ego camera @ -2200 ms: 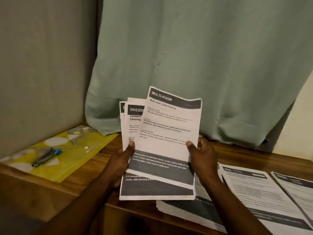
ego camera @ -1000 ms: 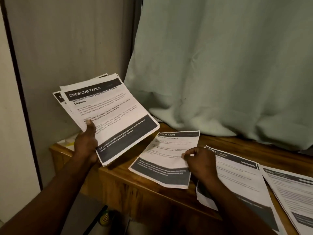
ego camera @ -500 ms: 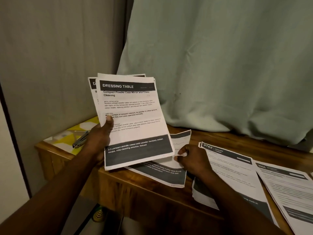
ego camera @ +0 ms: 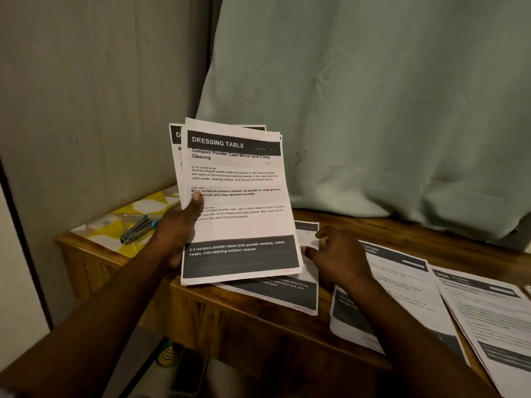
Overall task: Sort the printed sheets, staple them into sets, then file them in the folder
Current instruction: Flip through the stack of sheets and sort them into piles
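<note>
My left hand [ego camera: 175, 231] grips a small stack of printed sheets [ego camera: 235, 196] upright above the table's left part; the top page is headed "DRESSING TABLE", with my thumb on its left edge. Partly under that stack, a single "Multi-room" sheet [ego camera: 290, 294] lies flat on the wooden table [ego camera: 258, 320]. My right hand [ego camera: 336, 259] hovers just over this sheet's right edge, fingers relaxed and spread, holding nothing. A yellow-patterned clear folder [ego camera: 120, 222] lies at the table's far left, and a metal stapler with a blue end [ego camera: 138, 229] rests on it.
More printed sheets lie to the right: a "Kitchen" pile [ego camera: 396, 285] and another pile [ego camera: 488, 314] by the right edge. A pale green curtain [ego camera: 373, 110] hangs behind the table. A grey wall [ego camera: 86, 110] is to the left. Small objects sit on the floor [ego camera: 178, 366] below.
My right hand set the Multi-room sheet flat on the table and has now let go of it. My left hand brought the remaining stack back upright over the table.
</note>
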